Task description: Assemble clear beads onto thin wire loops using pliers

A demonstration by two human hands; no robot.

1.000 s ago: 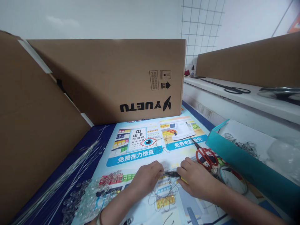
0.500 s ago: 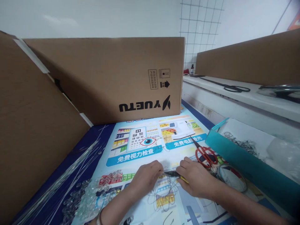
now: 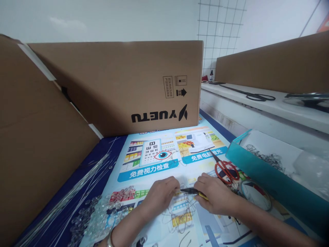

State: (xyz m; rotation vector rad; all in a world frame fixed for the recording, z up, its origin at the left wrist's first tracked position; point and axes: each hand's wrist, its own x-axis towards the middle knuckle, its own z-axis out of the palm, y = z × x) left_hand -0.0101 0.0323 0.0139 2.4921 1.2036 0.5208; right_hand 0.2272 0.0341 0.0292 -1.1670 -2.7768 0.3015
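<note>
My right hand [image 3: 216, 193] is closed round the yellow handles of a pair of pliers [image 3: 189, 191], whose dark jaws point left. Right at the jaw tips, my left hand [image 3: 164, 192] is pinched closed; what sits between its fingers is too small to make out, though thin wire shows close by. Below and between the hands lies a loose tangle of thin wire [image 3: 181, 219] on the printed sheet. Clear beads [image 3: 102, 216] are spread in a heap left of my left forearm.
Red-handled scissors [image 3: 226, 171] and a round clear container [image 3: 254, 195] lie beyond my right hand. A teal box [image 3: 272, 185] with dark wire pieces and a plastic bag stands at right. Long wires [image 3: 84, 178] lie at left. Cardboard panels [image 3: 115, 85] wall the back and left.
Hardly anything differs. Both hands and the pliers keep nearly the same place, with a slight shift of the whole view.
</note>
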